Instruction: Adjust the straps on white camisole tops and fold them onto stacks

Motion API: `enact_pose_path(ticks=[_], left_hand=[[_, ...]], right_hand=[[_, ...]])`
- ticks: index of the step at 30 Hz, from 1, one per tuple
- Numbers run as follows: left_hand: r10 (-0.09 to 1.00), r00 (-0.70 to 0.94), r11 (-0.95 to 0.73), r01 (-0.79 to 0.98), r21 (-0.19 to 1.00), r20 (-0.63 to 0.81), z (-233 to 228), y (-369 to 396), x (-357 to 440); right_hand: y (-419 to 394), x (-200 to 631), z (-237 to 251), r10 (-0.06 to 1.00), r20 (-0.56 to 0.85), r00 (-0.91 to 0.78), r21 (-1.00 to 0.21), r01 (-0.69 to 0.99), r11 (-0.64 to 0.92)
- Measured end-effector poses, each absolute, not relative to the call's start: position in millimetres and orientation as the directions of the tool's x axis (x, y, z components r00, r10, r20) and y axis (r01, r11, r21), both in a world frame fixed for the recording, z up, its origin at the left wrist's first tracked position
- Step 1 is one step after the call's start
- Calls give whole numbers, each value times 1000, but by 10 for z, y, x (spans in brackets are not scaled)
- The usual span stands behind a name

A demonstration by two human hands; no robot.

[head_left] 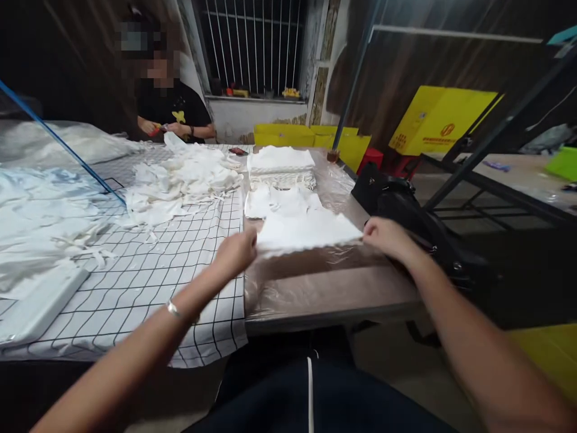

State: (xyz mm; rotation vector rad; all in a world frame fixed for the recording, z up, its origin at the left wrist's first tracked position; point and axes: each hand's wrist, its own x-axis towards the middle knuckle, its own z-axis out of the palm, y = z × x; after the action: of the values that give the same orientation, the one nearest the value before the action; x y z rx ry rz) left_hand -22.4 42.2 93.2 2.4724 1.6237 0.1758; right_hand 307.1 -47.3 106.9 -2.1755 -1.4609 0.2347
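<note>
A white garment (306,230) is stretched out flat between my two hands, its near edge lifted a little over the plastic-covered table. My left hand (237,249) is closed on its near left corner. Closed in a pinch, my right hand (388,236) grips the near right corner. The far part of the garment rests toward more white cloth (256,204). Behind that stands a neat stack of folded white garments (282,165). What kind of garment this is, I cannot make out for certain.
Loose white garments (184,174) heap on the checked cloth (202,240) at left, near a white box-like object (45,307). A co-worker (175,111) handles something at the far side. A black bag (406,210) sits at the table's right edge; a blue pole (63,141) slants at left.
</note>
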Motion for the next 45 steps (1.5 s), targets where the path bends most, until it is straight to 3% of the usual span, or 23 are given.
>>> enact_pose_path(ticks=[2, 5, 11, 15, 18, 21, 25, 29, 30, 32, 34, 36, 41, 45], left_hand=[[898, 428, -400, 892, 210, -107, 496, 69, -269], [886, 454, -417, 870, 262, -97, 215, -254, -308], [871, 492, -460, 821, 339, -9, 173, -422, -393], [804, 594, -480, 682, 552, -36, 190, -460, -636], [803, 596, -425, 582, 693, -8, 327, -285, -735], [909, 414, -352, 697, 624, 51, 436, 108, -556], [967, 252, -215, 883, 417, -36, 377, 701, -29], [976, 174, -208, 926, 314, 133, 285, 1180, 299], [980, 145, -180, 936, 303, 135, 282, 1287, 322], [991, 133, -129, 950, 283, 4, 293, 1483, 320], [974, 171, -128, 955, 268, -147, 317, 1636, 291], [961, 219, -168, 947, 272, -170, 361, 1737, 259], [951, 307, -299, 902, 312, 24, 698, 1871, 175], [905, 382, -425, 826, 370, 187, 1158, 1930, 141]], right_hand=[[-816, 2985, 606, 884, 42, 466, -538, 756, -373], [-1165, 2906, 211, 836, -9, 549, -628, 647, -432], [-1431, 2918, 167, 805, -50, 591, -676, 573, -463], [-1620, 3058, 267, 898, -158, 411, -703, 592, -394], [-1572, 2937, 375, 938, -1, 348, -711, 659, -245], [-1261, 2433, 358, 972, 196, 131, -668, 744, 34], [-861, 1610, 65, 952, 132, -276, -455, 836, 306], [-819, 1350, -171, 934, 136, -329, -334, 873, 356], [-840, 1362, -187, 932, 147, -331, -324, 874, 361], [-877, 1405, -183, 928, 158, -337, -320, 871, 371], [-893, 1428, -160, 930, 157, -333, -329, 870, 367], [-888, 1421, -142, 934, 140, -328, -351, 866, 356], [-852, 1448, -88, 942, 70, -329, -498, 807, 318], [-707, 1613, 37, 962, 32, -271, -777, 598, 194]])
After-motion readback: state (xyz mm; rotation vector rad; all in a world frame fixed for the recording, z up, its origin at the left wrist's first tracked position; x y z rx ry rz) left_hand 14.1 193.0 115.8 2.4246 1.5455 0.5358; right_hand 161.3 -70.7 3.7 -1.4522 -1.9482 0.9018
